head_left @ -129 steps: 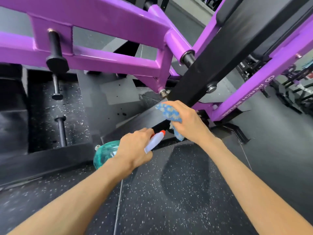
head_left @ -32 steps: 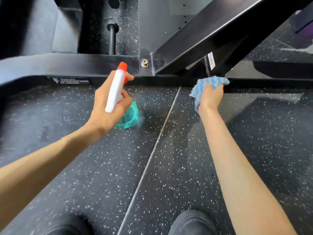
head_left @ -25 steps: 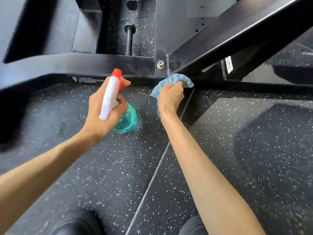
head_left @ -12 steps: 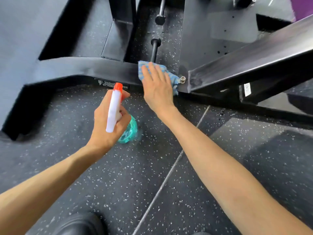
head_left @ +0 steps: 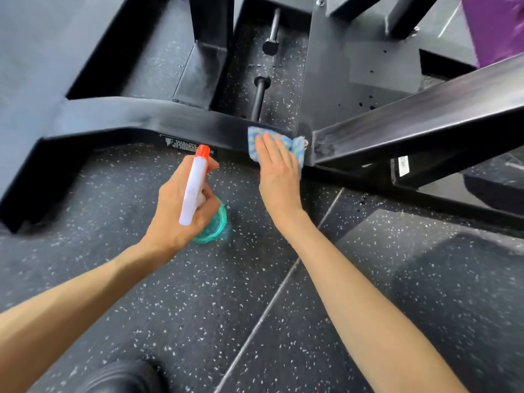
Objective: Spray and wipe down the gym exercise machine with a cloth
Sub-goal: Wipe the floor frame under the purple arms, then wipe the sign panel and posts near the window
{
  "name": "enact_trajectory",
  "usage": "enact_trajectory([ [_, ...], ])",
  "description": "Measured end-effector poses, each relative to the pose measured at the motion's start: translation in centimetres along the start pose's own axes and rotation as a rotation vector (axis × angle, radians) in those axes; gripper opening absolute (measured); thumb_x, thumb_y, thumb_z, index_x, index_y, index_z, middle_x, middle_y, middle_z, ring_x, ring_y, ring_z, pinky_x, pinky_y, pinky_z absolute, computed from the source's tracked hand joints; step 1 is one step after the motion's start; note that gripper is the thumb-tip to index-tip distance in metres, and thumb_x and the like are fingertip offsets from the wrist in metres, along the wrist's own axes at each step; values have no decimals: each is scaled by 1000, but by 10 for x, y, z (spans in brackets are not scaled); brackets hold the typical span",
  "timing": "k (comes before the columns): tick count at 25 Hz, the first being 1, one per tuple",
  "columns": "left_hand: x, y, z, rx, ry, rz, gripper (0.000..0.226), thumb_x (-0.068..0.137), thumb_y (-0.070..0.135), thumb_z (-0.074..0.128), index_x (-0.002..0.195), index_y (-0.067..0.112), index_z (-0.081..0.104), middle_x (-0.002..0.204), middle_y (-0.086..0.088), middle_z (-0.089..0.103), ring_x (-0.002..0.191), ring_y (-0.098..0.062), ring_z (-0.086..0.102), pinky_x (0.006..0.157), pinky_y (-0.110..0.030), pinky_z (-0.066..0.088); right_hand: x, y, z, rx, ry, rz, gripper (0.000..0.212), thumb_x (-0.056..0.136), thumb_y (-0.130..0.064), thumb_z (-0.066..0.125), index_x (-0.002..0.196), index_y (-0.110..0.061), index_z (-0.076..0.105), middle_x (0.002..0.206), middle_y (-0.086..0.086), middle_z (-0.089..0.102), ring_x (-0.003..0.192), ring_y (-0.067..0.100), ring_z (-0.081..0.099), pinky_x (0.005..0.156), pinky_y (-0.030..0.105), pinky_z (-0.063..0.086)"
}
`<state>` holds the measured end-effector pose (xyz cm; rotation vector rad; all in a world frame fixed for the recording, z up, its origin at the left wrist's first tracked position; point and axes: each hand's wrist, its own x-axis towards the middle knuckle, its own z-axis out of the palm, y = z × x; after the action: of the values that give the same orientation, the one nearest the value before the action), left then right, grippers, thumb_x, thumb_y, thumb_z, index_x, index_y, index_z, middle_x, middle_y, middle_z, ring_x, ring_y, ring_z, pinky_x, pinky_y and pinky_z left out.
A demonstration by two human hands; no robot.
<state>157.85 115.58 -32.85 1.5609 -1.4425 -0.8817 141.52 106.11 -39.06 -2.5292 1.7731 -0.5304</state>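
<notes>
A gym — speckled rubber floor tiles [head_left: 397,279], a black steel machine frame [head_left: 141,114], a purple part [head_left: 487,24] beyond.

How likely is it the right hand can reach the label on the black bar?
Probably yes: the right hand presses the cloth on that bar, the label just along it; only the spray bottle hovers close by.

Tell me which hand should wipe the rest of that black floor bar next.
Right. The right hand presses the cloth flat on the black bar and could slide along it. The left hand grips the spray bottle above the floor, off the bar.
</notes>
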Motion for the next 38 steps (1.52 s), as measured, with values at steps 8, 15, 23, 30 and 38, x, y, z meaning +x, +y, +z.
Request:
enact_trajectory([
  [8, 19, 8, 1, 68, -96, 35, 42, 70, 17, 55, 112, 15, 54, 75, -11, 60, 66, -19, 54, 65, -21, 44, 26, 56, -60, -464, -164, -57, 34, 88, -12, 46, 122, -10, 52, 118, 5, 58, 117, 25, 49, 111, 40, 26],
  [15, 41, 47, 0, 3, -332, 112, 43, 64, 15, 54, 106, 21, 64, 95, -3, 67, 65, -15, 53, 64, -21, 44, 21, 140, -200, -670, 71, 30, 40, 87, -19, 37, 112, -3, 63, 135, 21, 50, 130, 33, 43, 107, 44, 23],
  [23, 98, 216, 14, -12, -536, 330, 40, 58, 9, 54, 96, 11, 65, 68, -3, 60, 56, -14, 51, 52, -24, 43, 30, 135, -191, -761, -127, -136, 18, 76, -28, 59, 86, -17, 69, 96, 5, 67, 107, 32, 59, 89, 42, 32],
  [30, 139, 358, 23, -335, -315, 397, 20, 62, 5, 54, 72, 15, 67, 76, -8, 65, 48, -11, 46, 53, -25, 40, 40, 166, -301, -710, 114, -111, 12, 72, -6, 66, 81, -4, 74, 94, 14, 69, 96, 30, 63, 88, 38, 44],
  [38, 149, 437, 22, -676, -273, 407, 38, 54, 12, 50, 84, 13, 74, 77, -7, 71, 60, -15, 58, 57, -24, 41, 114, 135, -573, -1157, 678, -119, 26, 76, -12, 58, 100, -9, 69, 116, 12, 65, 122, 33, 52, 106, 42, 26],
])
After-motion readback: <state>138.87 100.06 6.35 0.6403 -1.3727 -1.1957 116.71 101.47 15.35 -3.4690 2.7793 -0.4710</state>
